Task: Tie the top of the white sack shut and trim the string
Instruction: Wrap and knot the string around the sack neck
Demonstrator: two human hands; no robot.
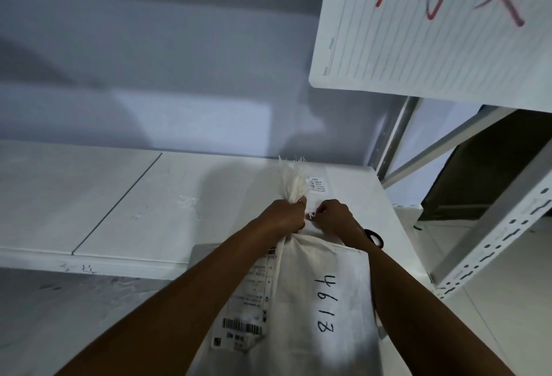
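Note:
A white sack (325, 295) with the handwritten number 46183 and a barcode label stands upright against the white shelf board (125, 205). Its gathered, frayed top (294, 180) sticks up above my left hand (285, 215), which is closed around the sack's neck. My right hand (333, 215) sits just to the right and pinches a thin white string (311, 216) beside the neck. Black scissors (375, 237) show partly behind my right wrist, lying on the board.
A metal shelving upright (490, 244) with slotted holes rises at the right. A lined paper sheet (433, 26) with red writing hangs at the top right. A small printed tag (317, 183) lies beyond the sack top. Loose white threads (186, 202) lie on the board.

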